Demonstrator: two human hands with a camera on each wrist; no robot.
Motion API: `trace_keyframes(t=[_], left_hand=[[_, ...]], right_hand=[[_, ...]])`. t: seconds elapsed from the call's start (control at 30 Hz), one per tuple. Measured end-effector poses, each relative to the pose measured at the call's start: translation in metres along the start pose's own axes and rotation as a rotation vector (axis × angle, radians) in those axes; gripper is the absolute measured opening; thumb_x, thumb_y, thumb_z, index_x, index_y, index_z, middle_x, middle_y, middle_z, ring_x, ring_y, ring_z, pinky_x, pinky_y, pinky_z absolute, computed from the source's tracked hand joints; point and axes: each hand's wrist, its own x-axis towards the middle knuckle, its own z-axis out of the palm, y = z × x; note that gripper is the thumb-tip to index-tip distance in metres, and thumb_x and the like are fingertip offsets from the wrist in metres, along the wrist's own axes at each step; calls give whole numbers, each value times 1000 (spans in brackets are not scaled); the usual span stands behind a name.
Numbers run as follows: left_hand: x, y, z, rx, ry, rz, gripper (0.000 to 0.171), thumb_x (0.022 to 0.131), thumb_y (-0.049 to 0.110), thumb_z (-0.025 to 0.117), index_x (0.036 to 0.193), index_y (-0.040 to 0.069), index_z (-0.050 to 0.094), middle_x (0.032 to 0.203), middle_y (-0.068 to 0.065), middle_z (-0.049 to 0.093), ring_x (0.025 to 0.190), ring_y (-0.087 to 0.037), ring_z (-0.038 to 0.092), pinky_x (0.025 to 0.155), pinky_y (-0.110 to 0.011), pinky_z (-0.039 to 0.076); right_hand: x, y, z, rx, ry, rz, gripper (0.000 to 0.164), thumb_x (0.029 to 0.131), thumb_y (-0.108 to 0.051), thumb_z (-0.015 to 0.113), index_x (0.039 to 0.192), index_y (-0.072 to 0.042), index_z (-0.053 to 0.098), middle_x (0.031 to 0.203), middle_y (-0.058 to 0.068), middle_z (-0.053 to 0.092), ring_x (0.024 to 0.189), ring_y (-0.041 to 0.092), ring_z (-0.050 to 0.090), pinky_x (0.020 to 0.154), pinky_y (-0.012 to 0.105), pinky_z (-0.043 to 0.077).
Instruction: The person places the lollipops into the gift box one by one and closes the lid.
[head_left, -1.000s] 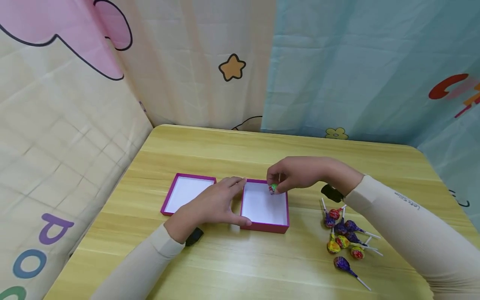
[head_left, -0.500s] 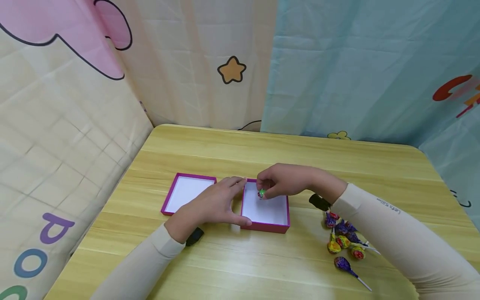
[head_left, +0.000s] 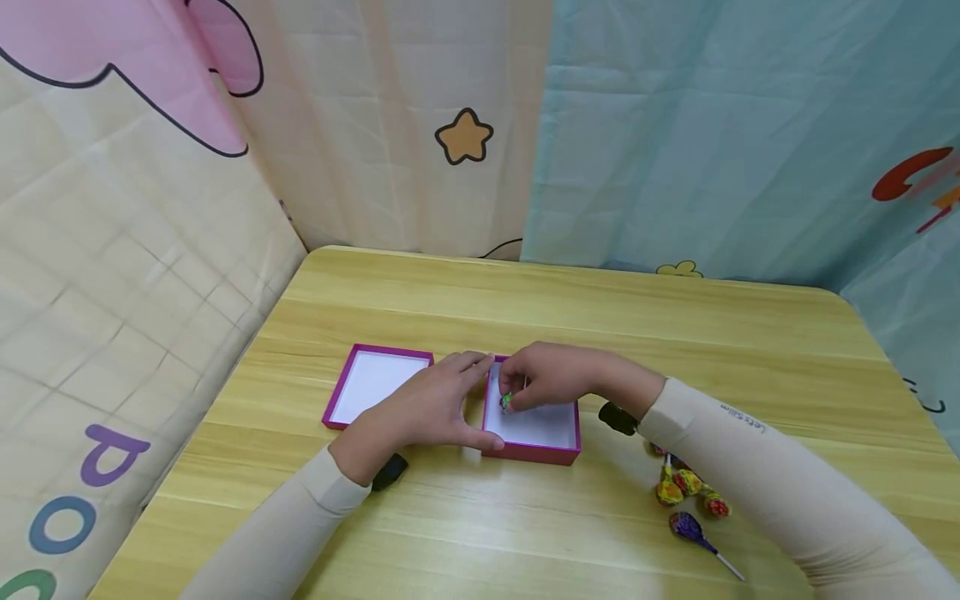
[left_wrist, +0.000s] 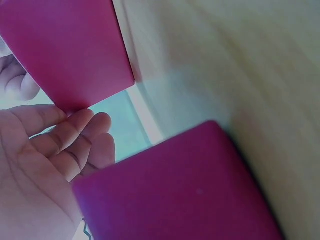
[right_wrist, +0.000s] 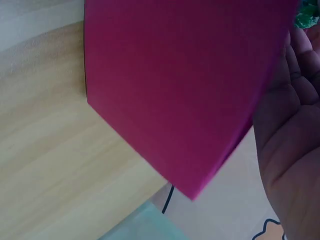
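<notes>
My right hand pinches a lollipop with a green wrapper inside the box, near its left wall. Its white stick shows between the fingers; the green wrapper also peeks out in the right wrist view, past the box's magenta side. My left hand spans the box's left side, thumb at the front corner and fingertips at the back one. In the left wrist view its fingertips touch a box corner. A matching magenta lid, white inside, lies left of the box, partly behind my left hand.
Several lollipops in yellow-red wrappers lie to the right, partly hidden under my right sleeve. A purple-wrapped lollipop lies nearer the front. The wooden table meets printed curtains at the back and sides.
My right hand has moved left and slightly toward me with the green lollipop, from the box's back right to its left part. My left hand, the box and the lid have stayed put.
</notes>
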Motion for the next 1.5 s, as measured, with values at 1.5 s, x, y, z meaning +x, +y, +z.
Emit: trace_keyframes(t=[1.5], left_hand=[[-4,2,-1,14,15,18,122,67,90,58,155,9,35,155,-3,38,141,-19,35,110,-40,37]], right_hand=[[17,1,29,35,-16,10,8,93,-8,66,94,-15,70,81,-7,63,75,9,56,71,26,46]])
